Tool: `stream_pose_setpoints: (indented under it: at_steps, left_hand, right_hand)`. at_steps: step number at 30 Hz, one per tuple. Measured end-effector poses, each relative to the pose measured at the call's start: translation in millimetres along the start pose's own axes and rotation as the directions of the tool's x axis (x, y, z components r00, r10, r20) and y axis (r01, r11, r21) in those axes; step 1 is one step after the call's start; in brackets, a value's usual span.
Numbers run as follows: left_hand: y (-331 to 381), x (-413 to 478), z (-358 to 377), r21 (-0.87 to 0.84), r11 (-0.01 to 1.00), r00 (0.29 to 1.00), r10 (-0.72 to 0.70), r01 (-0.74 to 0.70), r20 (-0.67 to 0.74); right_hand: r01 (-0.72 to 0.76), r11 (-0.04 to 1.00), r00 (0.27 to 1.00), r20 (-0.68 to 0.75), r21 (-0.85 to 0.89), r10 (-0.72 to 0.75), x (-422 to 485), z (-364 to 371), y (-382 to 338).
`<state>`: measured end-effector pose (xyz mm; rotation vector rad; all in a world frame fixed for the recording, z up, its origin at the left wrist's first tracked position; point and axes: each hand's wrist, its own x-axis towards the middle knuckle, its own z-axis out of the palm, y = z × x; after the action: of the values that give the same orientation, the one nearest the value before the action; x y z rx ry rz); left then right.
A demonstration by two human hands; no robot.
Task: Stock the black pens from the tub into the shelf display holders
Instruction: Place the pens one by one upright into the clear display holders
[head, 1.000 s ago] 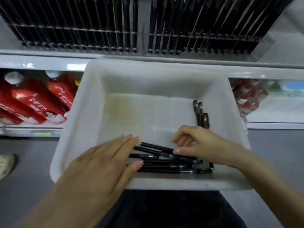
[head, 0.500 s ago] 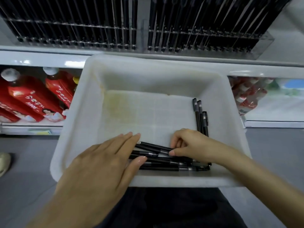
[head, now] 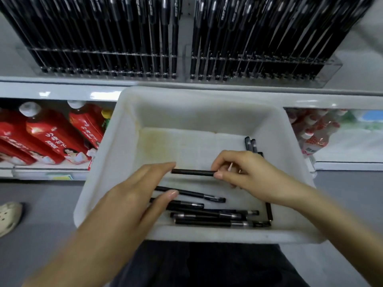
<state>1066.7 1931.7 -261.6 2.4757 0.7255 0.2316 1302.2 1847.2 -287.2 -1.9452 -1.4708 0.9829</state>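
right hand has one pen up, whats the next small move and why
Probably slide the thin black pen into the left hand, whose straight fingers are at its free end. The right hand only pinches the other end, and more loose black pens lie in the white plastic tub, so gathering a bunch before reaching to the clear shelf holders seems sensible.

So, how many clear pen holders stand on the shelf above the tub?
2: a left holder and a right holder, side by side. Others may lie outside the view.
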Motion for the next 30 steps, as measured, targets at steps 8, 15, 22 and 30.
stream_pose_setpoints:
  at_steps: [8,15,22,30]
  left_hand:
    - [16,53,-17,0.089,0.991,0.989,0.109,-0.1,-0.101]
    - [26,80,-18,-0.188,0.961,0.945,0.14,-0.201,-0.295]
    - [43,107,-14,-0.371,0.922,0.96,0.004,-0.112,-0.279]
    - [9,144,-30,0.494,0.869,0.889,0.211,0.02,-0.407]
  right_hand:
    - [0.151,0.935,0.987,-0.105,0.32,-0.123,0,-38,-40]
    - [0.319,0.694,0.914,-0.404,0.646,-0.044,-1,-65,-47]
    - [0.53,0.728,0.746,-0.647,0.434,-0.158,6,-90,-64]
    - [0.525,0.829,0.392,-0.81,-0.191,-0.435,30,-150,-73]
